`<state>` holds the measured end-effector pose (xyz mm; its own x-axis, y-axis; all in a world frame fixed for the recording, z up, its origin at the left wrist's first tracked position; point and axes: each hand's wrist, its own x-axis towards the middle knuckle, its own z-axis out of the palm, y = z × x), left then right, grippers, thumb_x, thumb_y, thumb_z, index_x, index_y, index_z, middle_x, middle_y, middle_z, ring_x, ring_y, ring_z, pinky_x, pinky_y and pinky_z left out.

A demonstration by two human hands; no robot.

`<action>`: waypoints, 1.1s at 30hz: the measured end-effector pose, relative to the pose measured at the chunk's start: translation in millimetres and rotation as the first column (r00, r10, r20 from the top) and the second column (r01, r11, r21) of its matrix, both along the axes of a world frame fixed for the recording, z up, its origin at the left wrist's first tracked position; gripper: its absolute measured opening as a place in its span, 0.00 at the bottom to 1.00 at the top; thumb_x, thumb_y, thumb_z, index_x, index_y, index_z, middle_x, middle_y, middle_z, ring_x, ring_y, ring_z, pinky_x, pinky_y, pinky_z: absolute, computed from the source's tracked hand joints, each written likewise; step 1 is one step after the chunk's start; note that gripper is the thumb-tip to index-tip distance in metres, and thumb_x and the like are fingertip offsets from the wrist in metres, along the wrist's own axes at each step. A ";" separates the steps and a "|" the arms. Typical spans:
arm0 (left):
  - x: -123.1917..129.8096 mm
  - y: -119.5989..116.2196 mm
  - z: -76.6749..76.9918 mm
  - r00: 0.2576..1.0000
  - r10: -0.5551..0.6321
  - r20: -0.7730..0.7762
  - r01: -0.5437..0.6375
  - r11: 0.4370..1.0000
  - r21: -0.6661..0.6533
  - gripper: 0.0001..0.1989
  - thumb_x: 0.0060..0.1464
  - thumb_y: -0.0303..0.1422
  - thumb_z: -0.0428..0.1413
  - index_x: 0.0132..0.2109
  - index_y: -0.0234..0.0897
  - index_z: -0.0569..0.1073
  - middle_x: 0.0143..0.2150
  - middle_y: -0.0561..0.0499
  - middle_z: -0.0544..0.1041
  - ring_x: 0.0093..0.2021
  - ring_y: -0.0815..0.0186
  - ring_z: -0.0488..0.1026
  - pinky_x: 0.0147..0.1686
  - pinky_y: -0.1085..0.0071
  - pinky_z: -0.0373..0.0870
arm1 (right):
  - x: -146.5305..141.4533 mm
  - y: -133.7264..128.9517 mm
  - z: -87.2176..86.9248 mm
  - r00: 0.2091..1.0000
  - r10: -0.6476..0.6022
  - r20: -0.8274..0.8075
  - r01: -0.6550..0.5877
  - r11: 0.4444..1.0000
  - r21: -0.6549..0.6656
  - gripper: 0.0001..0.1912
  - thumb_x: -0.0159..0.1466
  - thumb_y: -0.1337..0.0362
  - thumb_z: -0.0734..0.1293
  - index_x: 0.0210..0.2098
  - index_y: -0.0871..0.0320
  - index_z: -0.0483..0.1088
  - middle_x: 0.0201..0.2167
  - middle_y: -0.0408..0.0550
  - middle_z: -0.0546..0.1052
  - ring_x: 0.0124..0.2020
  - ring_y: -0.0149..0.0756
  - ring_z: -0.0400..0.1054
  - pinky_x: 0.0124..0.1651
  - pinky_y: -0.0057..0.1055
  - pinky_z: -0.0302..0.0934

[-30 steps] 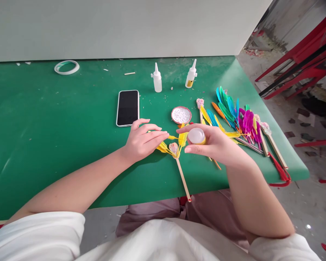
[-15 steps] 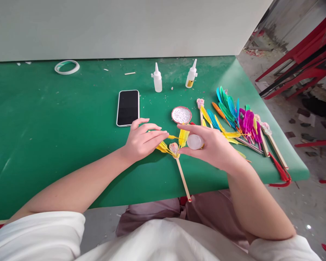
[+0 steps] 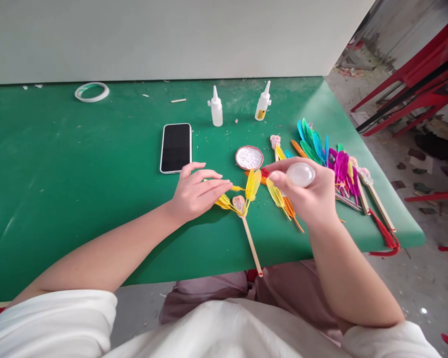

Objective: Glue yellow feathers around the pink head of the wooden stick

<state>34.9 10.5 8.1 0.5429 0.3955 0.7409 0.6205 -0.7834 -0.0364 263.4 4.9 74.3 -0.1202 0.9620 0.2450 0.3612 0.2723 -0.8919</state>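
My left hand [image 3: 196, 195] lies with its fingers stretched out over yellow feathers on the left side of a small wooden stick [image 3: 252, 246]. The stick's heart-shaped, pinkish head [image 3: 239, 203] points away from me. More yellow feathers [image 3: 253, 183] fan out from its right side. To the right, my right hand [image 3: 316, 194] is wrapped round a white glue bottle [image 3: 300, 175], its rounded base facing up at me. The bottle's tip is hidden by the hand. Beneath that hand lie loose yellow and orange feathers [image 3: 290, 208].
Two glue bottles [image 3: 217, 112] stand at the back, near a phone [image 3: 175, 149] and a round dish [image 3: 249, 157] of white bits. A tape roll [image 3: 92, 92] lies back left. Colourful feathers [image 3: 315, 144] and sticks with a red tassel [image 3: 384, 231] lie at right.
My right hand has moved right, away from the heart-shaped head, with the glue bottle in it, uncovering loose feathers on the table. My left hand has stayed in place.
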 end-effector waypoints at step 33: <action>1.4 -6.0 5.3 0.998 -0.069 -0.010 0.069 0.993 0.099 0.10 0.49 0.25 0.59 0.39 0.42 0.73 0.37 0.57 0.78 0.38 0.68 0.73 0.46 0.63 0.61 | 1.0 24.5 -32.3 0.878 -0.069 -0.473 -0.037 0.977 -0.210 0.24 0.59 0.44 0.56 0.21 0.55 0.69 0.19 0.44 0.66 0.23 0.30 0.64 0.29 0.35 0.62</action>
<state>36.3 4.5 13.4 0.5713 0.2816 0.7709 0.5646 -0.8166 -0.1201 264.4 29.4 42.0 -0.0240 0.9976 0.0643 -0.1183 0.0610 -0.9911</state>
